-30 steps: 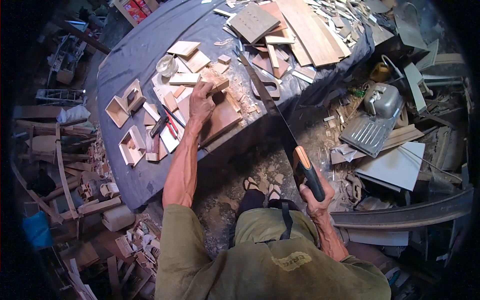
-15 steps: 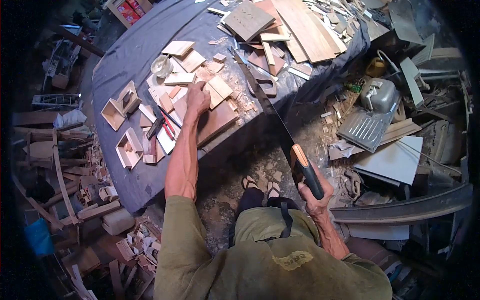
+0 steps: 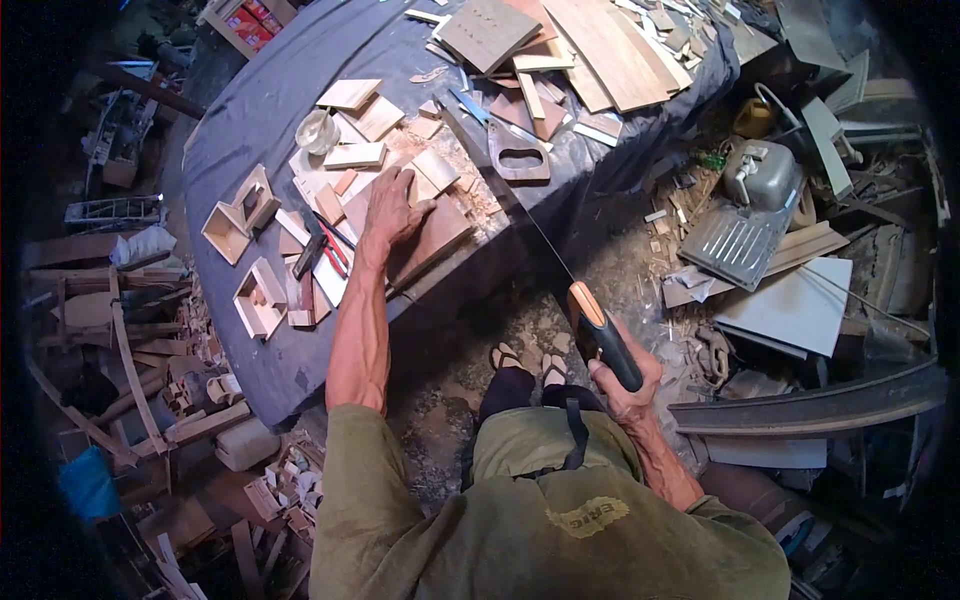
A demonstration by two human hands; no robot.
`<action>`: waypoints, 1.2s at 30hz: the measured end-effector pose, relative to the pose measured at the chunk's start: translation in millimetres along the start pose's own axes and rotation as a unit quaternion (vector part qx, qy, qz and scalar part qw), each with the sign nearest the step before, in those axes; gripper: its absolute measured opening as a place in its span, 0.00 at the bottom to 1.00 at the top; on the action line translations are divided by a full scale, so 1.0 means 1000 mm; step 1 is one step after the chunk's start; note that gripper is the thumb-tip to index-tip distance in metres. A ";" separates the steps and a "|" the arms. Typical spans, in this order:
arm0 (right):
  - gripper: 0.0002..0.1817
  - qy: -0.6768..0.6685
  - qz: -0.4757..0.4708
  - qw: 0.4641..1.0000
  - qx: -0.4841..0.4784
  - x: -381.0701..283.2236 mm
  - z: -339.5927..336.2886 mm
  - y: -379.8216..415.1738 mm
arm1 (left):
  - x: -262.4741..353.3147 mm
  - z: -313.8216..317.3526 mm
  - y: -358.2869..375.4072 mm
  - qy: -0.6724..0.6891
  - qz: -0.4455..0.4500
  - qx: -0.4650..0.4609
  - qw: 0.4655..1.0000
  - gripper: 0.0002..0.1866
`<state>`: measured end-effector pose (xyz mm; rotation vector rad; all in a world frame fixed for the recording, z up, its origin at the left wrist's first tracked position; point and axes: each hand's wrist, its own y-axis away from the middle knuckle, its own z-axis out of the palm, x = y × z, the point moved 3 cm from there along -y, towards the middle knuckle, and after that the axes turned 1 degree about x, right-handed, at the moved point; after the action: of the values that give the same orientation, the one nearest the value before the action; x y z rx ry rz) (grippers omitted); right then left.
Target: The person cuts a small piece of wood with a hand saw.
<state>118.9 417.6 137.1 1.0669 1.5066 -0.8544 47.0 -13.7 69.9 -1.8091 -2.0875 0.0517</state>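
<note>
My right hand (image 3: 628, 375) is wrapped round the black and orange handle of a hand saw (image 3: 612, 338). The saw's long blade points up and left, across the front edge of the cloth-covered table. My left hand (image 3: 393, 208) rests over a brown board (image 3: 435, 243) with its fingers bent, beside a small pale wood block (image 3: 436, 168). Its fingertips touch the wood; whether they grip a piece is unclear. A pale strip (image 3: 354, 156) lies just beyond the left hand. Red-handled pliers (image 3: 335, 256) and a hammer (image 3: 309, 256) lie left of my forearm.
Small wooden boxes (image 3: 260, 297) stand at the table's left. A glass jar (image 3: 318, 132) sits behind the wood pieces. Boards and offcuts (image 3: 625, 60) pile up at the back right. A metal sink (image 3: 745, 225) and scrap lie right of the table.
My left hand has moved slightly down and toward me, lying flatter over the brown board. The saw in my right hand has shifted a little left, its blade turned to a different angle.
</note>
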 end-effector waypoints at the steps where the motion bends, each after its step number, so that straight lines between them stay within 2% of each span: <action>1: 0.34 -0.016 0.025 1.000 0.000 0.003 0.000 0.001 | -0.003 -0.003 -0.005 0.037 -0.016 -0.044 0.998 0.32; 2: 0.34 -0.033 0.050 0.998 -0.001 0.005 0.000 0.002 | -0.009 -0.007 -0.012 0.074 -0.033 -0.088 0.993 0.32; 4: 0.34 -0.020 0.027 0.999 0.005 0.002 -0.001 0.000 | -0.011 -0.019 -0.019 0.163 -0.100 -0.169 0.967 0.35; 7: 0.35 -0.018 0.023 1.000 0.009 0.000 -0.002 -0.001 | -0.024 -0.020 -0.024 0.205 -0.159 -0.226 0.939 0.36; 11: 0.35 -0.017 0.000 1.000 0.020 0.001 0.000 -0.001 | -0.022 -0.025 -0.028 0.189 -0.170 -0.241 0.937 0.35; 14: 0.35 -0.019 0.015 1.000 0.003 0.008 0.001 0.002 | -0.015 -0.017 -0.025 0.170 -0.102 -0.199 0.960 0.35; 17: 0.36 0.010 -0.062 0.998 0.003 0.006 0.005 -0.001 | -0.001 -0.006 -0.017 0.002 -0.009 -0.115 0.993 0.34; 18: 0.36 0.012 -0.059 0.998 -0.001 0.006 0.006 -0.001 | 0.001 -0.003 -0.013 0.010 0.006 -0.059 0.998 0.32; 21: 0.36 0.020 -0.052 0.998 -0.018 0.004 0.008 -0.001 | -0.002 0.003 -0.005 0.031 0.006 -0.013 0.999 0.31; 24: 0.36 0.024 -0.048 0.998 -0.032 0.001 0.010 -0.002 | 0.000 0.008 -0.004 0.024 -0.065 0.145 0.987 0.28; 27: 0.35 0.023 -0.047 0.998 -0.032 0.002 0.014 0.001 | -0.003 0.019 -0.013 0.011 -0.198 0.217 0.956 0.25; 28: 0.35 0.027 -0.047 0.998 -0.032 0.001 0.015 0.001 | -0.001 0.021 -0.015 0.005 -0.176 0.261 0.949 0.22; 31: 0.35 0.030 -0.045 0.998 -0.038 -0.002 0.016 0.000 | -0.002 0.028 -0.024 0.087 -0.211 0.307 0.924 0.22; 34: 0.34 0.031 -0.044 0.998 -0.040 -0.004 0.016 0.000 | 0.009 0.023 -0.023 0.068 -0.325 0.203 0.921 0.22; 36: 0.34 0.045 -0.056 0.997 -0.039 -0.003 0.016 0.000 | 0.015 0.019 -0.022 0.071 -0.362 0.177 0.912 0.21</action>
<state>124.2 402.0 136.8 0.9823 1.6745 -0.8263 18.7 1.4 62.2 -0.7429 -2.3189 0.0890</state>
